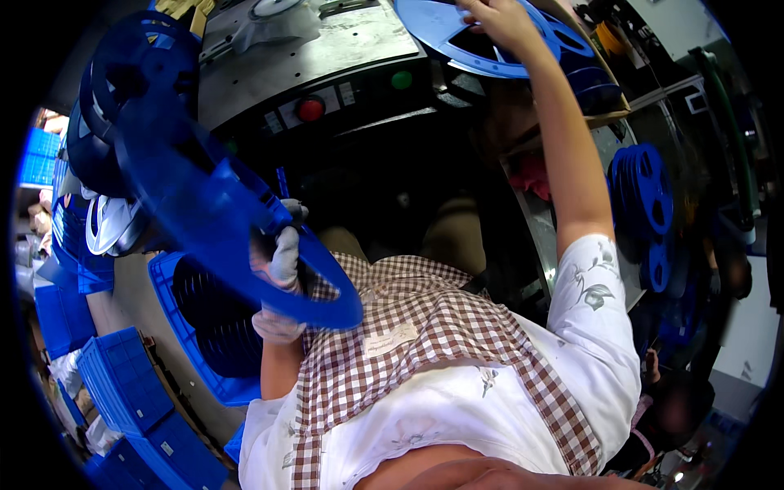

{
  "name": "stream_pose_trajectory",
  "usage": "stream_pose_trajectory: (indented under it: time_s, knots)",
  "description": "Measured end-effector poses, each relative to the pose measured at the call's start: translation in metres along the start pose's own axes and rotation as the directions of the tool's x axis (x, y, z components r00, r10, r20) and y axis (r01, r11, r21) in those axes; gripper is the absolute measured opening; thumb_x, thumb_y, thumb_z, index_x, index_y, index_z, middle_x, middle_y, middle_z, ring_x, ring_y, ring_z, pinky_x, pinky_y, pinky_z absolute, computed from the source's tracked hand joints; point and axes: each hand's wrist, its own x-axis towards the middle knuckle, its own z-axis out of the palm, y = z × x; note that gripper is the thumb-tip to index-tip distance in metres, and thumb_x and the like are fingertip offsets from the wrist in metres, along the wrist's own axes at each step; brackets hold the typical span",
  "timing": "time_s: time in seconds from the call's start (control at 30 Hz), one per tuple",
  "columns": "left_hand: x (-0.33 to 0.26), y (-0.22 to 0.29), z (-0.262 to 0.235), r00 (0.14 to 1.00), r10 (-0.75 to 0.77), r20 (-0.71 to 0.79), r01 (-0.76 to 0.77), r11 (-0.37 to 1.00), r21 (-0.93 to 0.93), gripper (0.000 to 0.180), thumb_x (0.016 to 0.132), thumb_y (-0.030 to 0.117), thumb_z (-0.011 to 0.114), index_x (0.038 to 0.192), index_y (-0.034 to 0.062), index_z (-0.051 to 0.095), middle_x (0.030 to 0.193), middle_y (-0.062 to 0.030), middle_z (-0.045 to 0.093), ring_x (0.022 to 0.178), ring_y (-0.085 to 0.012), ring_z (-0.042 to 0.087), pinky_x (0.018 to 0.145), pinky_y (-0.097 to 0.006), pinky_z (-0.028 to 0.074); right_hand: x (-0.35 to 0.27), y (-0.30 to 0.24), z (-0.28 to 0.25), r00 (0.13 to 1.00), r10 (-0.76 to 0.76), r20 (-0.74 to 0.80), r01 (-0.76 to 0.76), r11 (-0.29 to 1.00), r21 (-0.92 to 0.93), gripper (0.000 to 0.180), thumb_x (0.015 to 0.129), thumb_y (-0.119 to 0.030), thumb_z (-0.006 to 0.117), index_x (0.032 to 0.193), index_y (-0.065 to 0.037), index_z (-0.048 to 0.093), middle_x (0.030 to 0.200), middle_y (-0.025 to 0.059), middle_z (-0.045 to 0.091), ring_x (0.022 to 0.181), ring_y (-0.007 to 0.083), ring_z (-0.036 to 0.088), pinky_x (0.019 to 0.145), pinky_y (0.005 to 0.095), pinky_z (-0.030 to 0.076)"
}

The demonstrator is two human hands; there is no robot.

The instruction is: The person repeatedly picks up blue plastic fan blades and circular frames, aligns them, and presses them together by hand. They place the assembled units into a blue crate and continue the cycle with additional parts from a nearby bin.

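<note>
My left hand (282, 273), in a pale glove, is closed around the rim of a dark blue plastic reel (192, 208). The reel is tilted and smeared by motion, spanning from the upper left to the front of my apron. At the top right my bare right hand (500, 20) has its fingers curled at a lighter blue reel (437, 33); the upper edge of the view cuts off part of both. Behind the held reel, more dark blue reels (151, 61) stand at the upper left, partly overlapped by it.
Ahead is a metal machine top (327, 61) with a red button (310, 109) and a green button (401, 79) on its front. A blue crate (175, 306) of dark reels sits at my left, near stacked blue crates (122, 380). Blue reels (653, 192) are stacked at right.
</note>
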Motion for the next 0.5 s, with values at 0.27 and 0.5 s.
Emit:
stream_pose_trajectory:
  time_s: [0.27,0.5]
  knots:
    - [-0.015,0.013,-0.011,0.986,-0.082,-0.145,0.058,0.984,-0.167,0.065,0.083,0.033,0.072,0.136,0.0152,0.039,0.116,-0.0120,0.061,0.109,-0.0274,0.059,0.100,-0.044,0.045,0.167,0.136,0.060,0.998,0.058,-0.009,-0.034,0.450,-0.892,0.059,0.093,-0.057,0.039,0.140,-0.021,0.045,0.138,0.0281,0.042,0.123,0.0487,0.045,0.098,0.0603,0.037]
    - [-0.026,0.013,-0.035,0.972,-0.168,-0.163,0.085,0.902,-0.424,0.061,0.086,0.020,0.068,0.139,0.0193,0.039,0.117,-0.0128,0.060,0.109,-0.0254,0.059,0.098,-0.041,0.048,0.126,0.080,0.054,0.972,0.196,-0.129,-0.222,0.597,-0.771,0.066,0.092,-0.060,0.036,0.129,-0.010,0.056,0.144,0.0205,0.037,0.130,0.0494,0.033,0.104,0.0613,0.027]
